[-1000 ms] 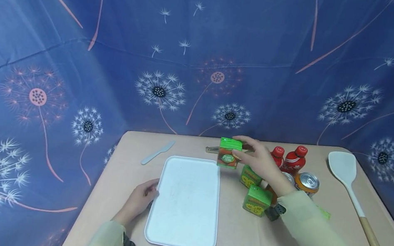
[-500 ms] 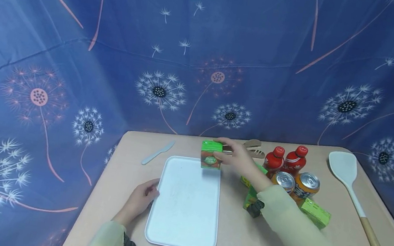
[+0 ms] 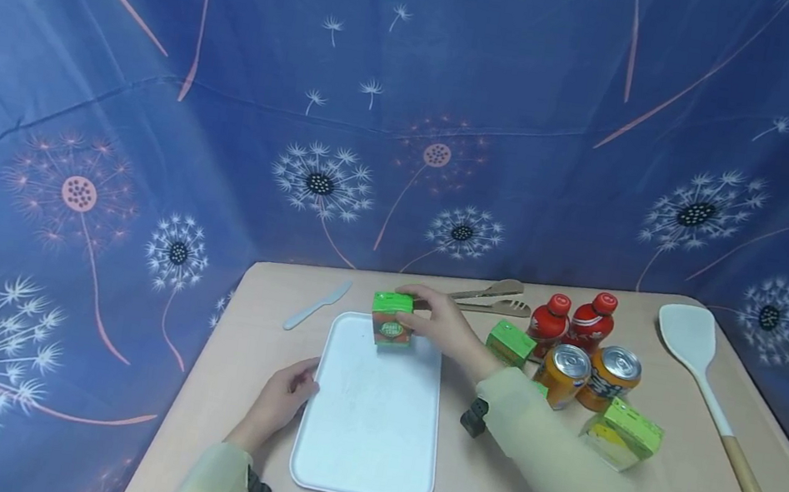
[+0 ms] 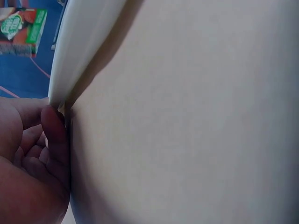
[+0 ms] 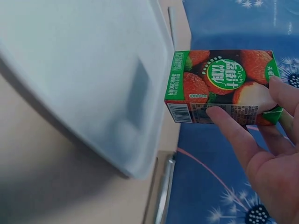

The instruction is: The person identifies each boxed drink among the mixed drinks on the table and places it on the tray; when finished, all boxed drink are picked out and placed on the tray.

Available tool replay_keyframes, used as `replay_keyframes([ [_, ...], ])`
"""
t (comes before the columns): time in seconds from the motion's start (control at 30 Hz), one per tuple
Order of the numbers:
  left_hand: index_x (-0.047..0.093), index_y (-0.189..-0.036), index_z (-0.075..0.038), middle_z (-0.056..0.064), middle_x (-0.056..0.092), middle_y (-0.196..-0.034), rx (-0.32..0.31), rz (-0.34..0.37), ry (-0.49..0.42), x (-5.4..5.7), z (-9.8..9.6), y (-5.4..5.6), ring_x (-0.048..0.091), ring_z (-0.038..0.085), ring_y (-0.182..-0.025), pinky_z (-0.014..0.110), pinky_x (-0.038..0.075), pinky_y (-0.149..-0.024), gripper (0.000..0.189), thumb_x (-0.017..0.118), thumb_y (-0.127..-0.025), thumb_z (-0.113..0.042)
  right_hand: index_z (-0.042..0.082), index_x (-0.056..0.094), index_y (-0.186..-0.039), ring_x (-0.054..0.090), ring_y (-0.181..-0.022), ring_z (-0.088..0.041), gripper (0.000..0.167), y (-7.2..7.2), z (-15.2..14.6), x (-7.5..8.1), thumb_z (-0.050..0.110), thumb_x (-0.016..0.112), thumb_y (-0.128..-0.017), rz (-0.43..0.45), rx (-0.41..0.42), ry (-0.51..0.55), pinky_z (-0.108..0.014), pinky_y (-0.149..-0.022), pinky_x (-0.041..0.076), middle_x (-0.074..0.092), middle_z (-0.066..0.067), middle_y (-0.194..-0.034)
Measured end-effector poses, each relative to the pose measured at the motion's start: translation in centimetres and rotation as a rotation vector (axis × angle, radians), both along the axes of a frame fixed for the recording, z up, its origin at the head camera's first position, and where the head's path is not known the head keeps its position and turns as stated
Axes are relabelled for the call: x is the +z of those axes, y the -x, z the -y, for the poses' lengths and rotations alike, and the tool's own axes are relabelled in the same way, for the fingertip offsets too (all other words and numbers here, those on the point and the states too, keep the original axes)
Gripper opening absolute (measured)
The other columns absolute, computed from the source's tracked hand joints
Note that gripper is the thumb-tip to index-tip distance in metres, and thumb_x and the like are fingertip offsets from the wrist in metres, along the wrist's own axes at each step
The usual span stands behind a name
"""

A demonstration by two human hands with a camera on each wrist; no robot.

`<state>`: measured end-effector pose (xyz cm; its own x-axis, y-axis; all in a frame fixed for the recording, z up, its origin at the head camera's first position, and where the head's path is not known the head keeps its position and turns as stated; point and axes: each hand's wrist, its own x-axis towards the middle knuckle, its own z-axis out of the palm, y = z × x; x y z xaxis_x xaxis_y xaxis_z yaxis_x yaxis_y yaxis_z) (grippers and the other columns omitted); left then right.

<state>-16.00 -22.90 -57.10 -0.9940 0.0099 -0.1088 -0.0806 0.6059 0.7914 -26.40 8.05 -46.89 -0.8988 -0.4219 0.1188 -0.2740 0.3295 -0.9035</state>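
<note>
My right hand (image 3: 442, 324) grips a green-topped litchi juice box (image 3: 389, 328) by its sides, over the far end of a white tray (image 3: 370, 419). In the right wrist view the juice box (image 5: 219, 81) hangs above the tray surface, its shadow falling on the tray. My left hand (image 3: 278, 399) is at the tray's left edge; the left wrist view shows thumb and fingers pinching the tray rim (image 4: 84, 42). Part of the juice box (image 4: 21, 30) shows in that view's top left corner.
Right of the tray stand green juice boxes (image 3: 511, 343), orange cans (image 3: 562, 375) and red bottles (image 3: 549, 322). A spatula (image 3: 710, 391) lies far right. Tongs (image 3: 493, 298) lie behind, a pale knife (image 3: 316, 305) back left. Blue cloth (image 3: 413, 114) hangs behind the table.
My right hand has carried the juice box leftward, from beside the tray to over its far end. The cans and another juice box come into fuller view. My left hand stays at the tray edge.
</note>
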Motion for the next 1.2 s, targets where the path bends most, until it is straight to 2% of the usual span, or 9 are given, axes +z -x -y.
replay_keyframes([
  [0.5, 0.057, -0.150, -0.014, -0.003, 0.063, -0.096, 0.011, -0.003, -0.005, -0.3, 0.1, 0.1, 0.059, 0.016, -0.096, 0.039, 0.050, -0.087, 0.045, 0.063, -0.107, -0.022, 0.009, 0.062, -0.144, 0.062, -0.124, -0.028, 0.045, 0.8, 4.2, -2.4, 0.015, 0.073, -0.100, -0.049, 0.031, 0.008, -0.048, -0.109, 0.048, 0.062, -0.008, -0.141],
  [0.6, 0.058, -0.150, -0.014, -0.004, 0.064, -0.096, 0.020, -0.008, 0.002, -0.5, 0.1, 0.1, 0.059, 0.015, -0.095, 0.038, 0.051, -0.087, 0.045, 0.063, -0.106, -0.023, 0.013, 0.062, -0.145, 0.063, -0.123, -0.026, 0.046, 0.8, 4.7, -2.8, 0.018, 0.073, -0.101, -0.047, 0.016, -0.028, -0.051, -0.121, 0.031, 0.063, -0.005, -0.142],
  [0.67, 0.058, -0.150, -0.015, -0.005, 0.064, -0.095, 0.028, -0.004, 0.005, -0.6, 0.0, 0.1, 0.060, 0.014, -0.093, 0.036, 0.052, -0.086, 0.045, 0.063, -0.106, -0.024, 0.015, 0.061, -0.145, 0.063, -0.124, -0.025, 0.047, 0.8, 4.9, -3.0, 0.021, 0.073, -0.101, -0.039, 0.006, -0.050, -0.053, -0.125, 0.022, 0.063, -0.003, -0.142],
  [0.83, 0.058, -0.150, -0.015, -0.006, 0.065, -0.095, 0.027, -0.005, 0.016, -0.5, -0.1, 0.1, 0.060, 0.013, -0.090, 0.037, 0.053, -0.085, 0.045, 0.062, -0.107, -0.026, 0.015, 0.060, -0.147, 0.061, -0.128, -0.027, 0.048, 0.7, 4.9, -3.5, 0.022, 0.072, -0.101, -0.022, -0.017, -0.076, -0.053, -0.126, 0.018, 0.063, -0.003, -0.142],
  [0.97, 0.058, -0.150, -0.015, -0.007, 0.067, -0.098, 0.032, 0.003, 0.019, -0.4, -0.1, 0.1, 0.061, 0.013, -0.095, 0.040, 0.053, -0.089, 0.046, 0.062, -0.106, -0.027, 0.013, 0.060, -0.147, 0.061, -0.128, -0.029, 0.047, 0.7, 5.0, -3.6, 0.018, 0.072, -0.101, -0.026, -0.012, -0.059, -0.051, -0.124, 0.024, 0.063, -0.006, -0.142],
  [1.1, 0.057, -0.150, -0.015, -0.007, 0.068, -0.102, 0.034, 0.005, 0.016, -0.5, -0.1, 0.2, 0.062, 0.014, -0.099, 0.042, 0.053, -0.092, 0.046, 0.063, -0.106, -0.026, 0.012, 0.060, -0.146, 0.060, -0.129, -0.030, 0.046, 0.6, 5.3, -3.6, 0.015, 0.071, -0.102, -0.004, 0.003, -0.035, -0.047, -0.111, 0.046, 0.060, -0.007, -0.145],
  [1.2, 0.057, -0.151, -0.015, -0.006, 0.067, -0.099, 0.031, 0.009, 0.010, -0.5, -0.1, 0.2, 0.061, 0.014, -0.095, 0.040, 0.053, -0.089, 0.046, 0.063, -0.106, -0.025, 0.013, 0.060, -0.146, 0.060, -0.129, -0.030, 0.046, 0.6, 5.5, -3.6, 0.017, 0.071, -0.102, -0.003, 0.004, -0.043, -0.046, -0.111, 0.047, 0.061, -0.007, -0.144],
])
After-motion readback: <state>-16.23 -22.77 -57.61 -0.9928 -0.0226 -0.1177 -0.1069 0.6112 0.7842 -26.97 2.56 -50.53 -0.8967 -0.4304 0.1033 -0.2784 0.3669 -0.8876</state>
